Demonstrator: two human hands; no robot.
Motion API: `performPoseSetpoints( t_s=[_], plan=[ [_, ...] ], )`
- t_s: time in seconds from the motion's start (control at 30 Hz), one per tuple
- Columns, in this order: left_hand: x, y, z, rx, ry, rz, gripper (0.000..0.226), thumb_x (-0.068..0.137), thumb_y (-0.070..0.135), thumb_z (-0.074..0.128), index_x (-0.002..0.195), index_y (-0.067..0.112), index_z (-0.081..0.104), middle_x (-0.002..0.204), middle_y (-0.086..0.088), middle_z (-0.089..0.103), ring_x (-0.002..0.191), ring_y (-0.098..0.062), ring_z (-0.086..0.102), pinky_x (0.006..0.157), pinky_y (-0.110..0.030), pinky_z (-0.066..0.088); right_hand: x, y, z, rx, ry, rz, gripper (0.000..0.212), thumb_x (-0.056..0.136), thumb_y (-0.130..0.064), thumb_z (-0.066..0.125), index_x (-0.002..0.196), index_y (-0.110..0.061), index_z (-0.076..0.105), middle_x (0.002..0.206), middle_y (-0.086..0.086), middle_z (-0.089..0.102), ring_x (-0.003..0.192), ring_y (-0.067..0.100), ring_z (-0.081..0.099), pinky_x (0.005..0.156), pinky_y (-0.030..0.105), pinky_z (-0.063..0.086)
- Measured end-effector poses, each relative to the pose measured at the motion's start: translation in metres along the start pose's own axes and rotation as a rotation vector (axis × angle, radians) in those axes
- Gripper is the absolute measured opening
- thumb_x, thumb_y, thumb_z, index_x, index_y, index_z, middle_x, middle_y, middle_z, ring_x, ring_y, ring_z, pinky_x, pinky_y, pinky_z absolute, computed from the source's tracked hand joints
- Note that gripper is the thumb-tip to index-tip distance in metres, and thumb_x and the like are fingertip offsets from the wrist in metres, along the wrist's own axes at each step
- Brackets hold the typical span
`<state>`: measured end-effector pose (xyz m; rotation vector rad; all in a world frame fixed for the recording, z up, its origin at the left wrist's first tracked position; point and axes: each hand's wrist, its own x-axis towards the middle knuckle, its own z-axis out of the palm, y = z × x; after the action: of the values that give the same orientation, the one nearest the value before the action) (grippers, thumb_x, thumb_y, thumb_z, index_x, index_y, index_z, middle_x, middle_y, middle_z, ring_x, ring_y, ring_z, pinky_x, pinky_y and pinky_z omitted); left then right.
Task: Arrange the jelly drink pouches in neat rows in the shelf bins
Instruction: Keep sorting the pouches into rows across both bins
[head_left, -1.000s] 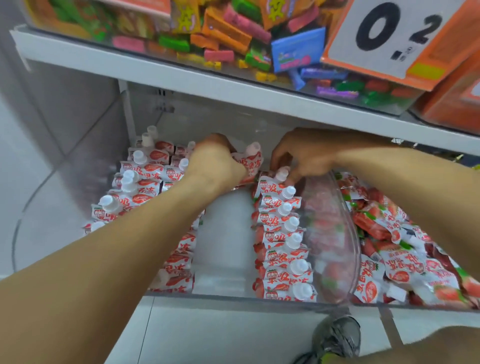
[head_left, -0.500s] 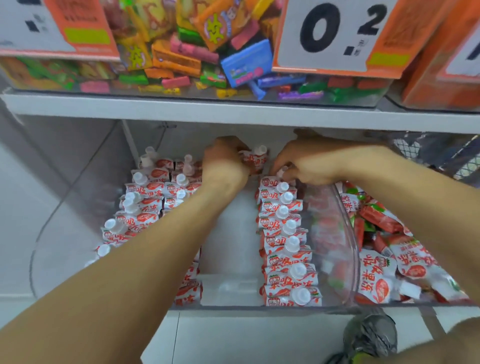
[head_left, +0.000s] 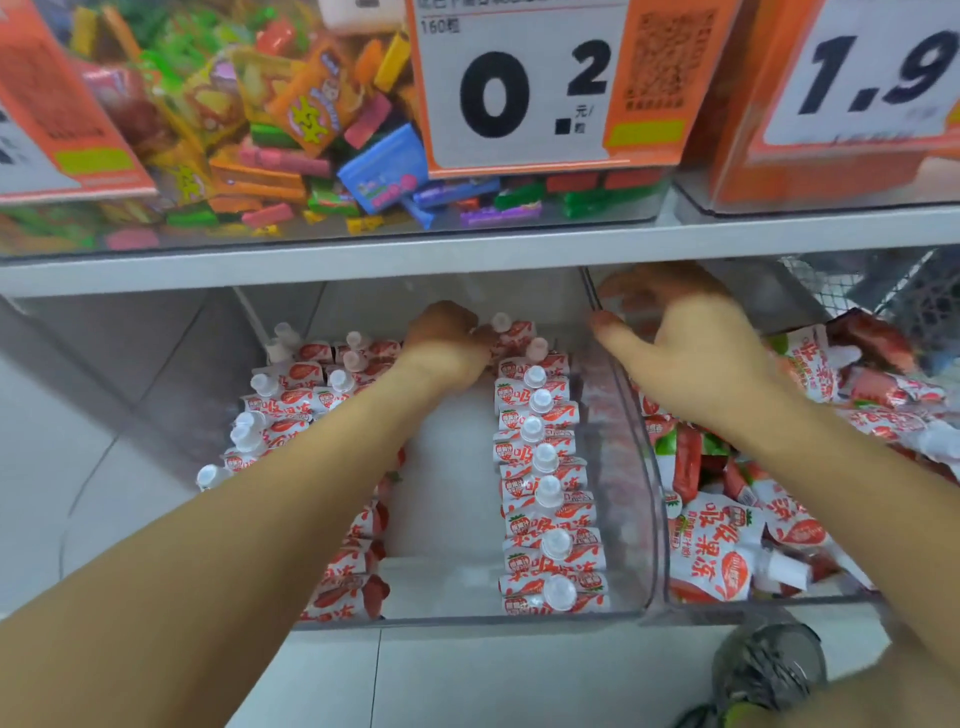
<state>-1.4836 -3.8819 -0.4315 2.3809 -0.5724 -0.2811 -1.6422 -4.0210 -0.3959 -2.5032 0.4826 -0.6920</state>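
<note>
Left hand (head_left: 448, 347) at the back of the clear bin (head_left: 655, 519), fingers curled around one jelly pouch (head_left: 511, 331) at the far end of the right row (head_left: 545, 483). Two more rows of pouches (head_left: 291, 395) sit left of the left forearm, partly hidden. Right hand (head_left: 680, 338) hovers over the next bin (head_left: 753, 601), fingers loosely spread, holding nothing, above a loose heap of pouches (head_left: 727, 551). Candy bin (head_left: 363, 234) and price card (head_left: 519, 88) on the shelf above.
</note>
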Motion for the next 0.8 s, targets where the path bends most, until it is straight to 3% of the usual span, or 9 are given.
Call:
performPoseSetpoints(
  t_s=[0.07, 0.17, 0.27, 0.33, 0.4, 0.47, 0.57, 0.67, 0.8],
  plan=[
    [-0.006, 0.004, 0.002, -0.103, -0.016, -0.001, 0.027, 0.095, 0.025, 0.054, 0.105, 0.006, 0.072, 0.112, -0.010, 0.070, 0.102, -0.025, 0.065, 0.088, -0.030, 0.051, -0.008, 0.009, 0.000, 0.139, -0.098, 0.142, 0.024, 0.090, -0.040, 0.065, 0.110, -0.027, 0.066, 0.100, -0.010, 0.069, 0.093, 0.011, 0.065, 0.085, 0.026, 0.049],
    [-0.015, 0.009, 0.011, -0.274, -0.072, 0.014, 0.023, 0.095, 0.025, 0.056, 0.113, 0.018, 0.069, 0.113, 0.000, 0.068, 0.099, -0.016, 0.063, 0.085, -0.022, 0.048, -0.014, 0.011, 0.002, 0.196, -0.122, 0.144, 0.024, 0.090, -0.044, 0.063, 0.108, -0.027, 0.067, 0.097, -0.008, 0.073, 0.092, 0.011, 0.068, 0.088, 0.033, 0.055],
    [-0.018, 0.007, 0.021, -0.307, -0.119, -0.028, 0.033, 0.092, 0.035, 0.062, 0.121, 0.021, 0.059, 0.116, 0.003, 0.064, 0.099, -0.018, 0.063, 0.079, -0.024, 0.047, -0.019, 0.013, 0.005, 0.250, -0.113, 0.147, 0.023, 0.092, -0.046, 0.059, 0.104, -0.028, 0.067, 0.092, -0.008, 0.074, 0.085, 0.002, 0.067, 0.084, 0.030, 0.055],
    [-0.018, 0.006, 0.024, -0.281, -0.145, -0.034, 0.031, 0.092, 0.043, 0.059, 0.111, 0.020, 0.062, 0.110, 0.001, 0.068, 0.091, -0.016, 0.064, 0.071, -0.023, 0.047, -0.021, 0.014, 0.006, 0.240, -0.144, 0.154, 0.029, 0.095, -0.049, 0.052, 0.107, -0.026, 0.067, 0.093, -0.006, 0.073, 0.084, 0.001, 0.065, 0.078, 0.023, 0.053],
    [-0.021, 0.008, 0.028, -0.317, -0.187, -0.035, 0.031, 0.093, 0.046, 0.054, 0.109, 0.023, 0.066, 0.109, 0.001, 0.070, 0.094, -0.017, 0.066, 0.085, -0.031, 0.053, -0.023, 0.014, 0.008, 0.235, -0.154, 0.146, 0.033, 0.096, -0.050, 0.050, 0.110, -0.024, 0.066, 0.096, -0.008, 0.072, 0.086, 0.004, 0.065, 0.074, 0.018, 0.050],
    [-0.024, 0.008, 0.031, -0.341, -0.194, -0.061, 0.036, 0.093, 0.048, 0.051, 0.117, 0.025, 0.065, 0.114, 0.000, 0.070, 0.101, -0.021, 0.065, 0.096, -0.040, 0.051, -0.021, 0.014, 0.009, 0.220, -0.144, 0.139, 0.034, 0.097, -0.049, 0.049, 0.110, -0.022, 0.065, 0.098, -0.008, 0.071, 0.088, 0.008, 0.065, 0.074, 0.024, 0.049],
    [-0.030, 0.006, 0.032, -0.423, -0.236, -0.098, 0.038, 0.092, 0.048, 0.049, 0.120, 0.026, 0.062, 0.114, -0.001, 0.070, 0.104, -0.024, 0.065, 0.098, -0.045, 0.049, -0.020, 0.012, 0.009, 0.184, -0.140, 0.124, 0.034, 0.097, -0.047, 0.049, 0.111, -0.019, 0.063, 0.095, -0.007, 0.068, 0.085, 0.010, 0.063, 0.066, 0.016, 0.045],
    [-0.041, 0.010, 0.028, -0.614, -0.322, -0.186, 0.032, 0.099, 0.035, 0.049, 0.122, 0.015, 0.059, 0.110, -0.006, 0.072, 0.102, -0.027, 0.067, 0.099, -0.047, 0.049, -0.022, 0.012, 0.007, 0.197, -0.157, 0.127, 0.036, 0.098, -0.048, 0.047, 0.114, -0.020, 0.063, 0.097, -0.007, 0.067, 0.085, 0.008, 0.062, 0.065, 0.011, 0.041],
    [-0.062, 0.004, 0.028, -0.507, -0.287, -0.334, 0.062, 0.090, 0.064, 0.042, 0.127, 0.017, 0.054, 0.126, 0.009, 0.059, 0.116, -0.016, 0.054, 0.109, -0.044, 0.037, -0.028, 0.013, 0.002, 0.224, -0.190, 0.133, 0.039, 0.101, -0.049, 0.043, 0.118, -0.021, 0.062, 0.104, -0.009, 0.067, 0.088, 0.007, 0.061, 0.069, 0.019, 0.044]
  ],
)
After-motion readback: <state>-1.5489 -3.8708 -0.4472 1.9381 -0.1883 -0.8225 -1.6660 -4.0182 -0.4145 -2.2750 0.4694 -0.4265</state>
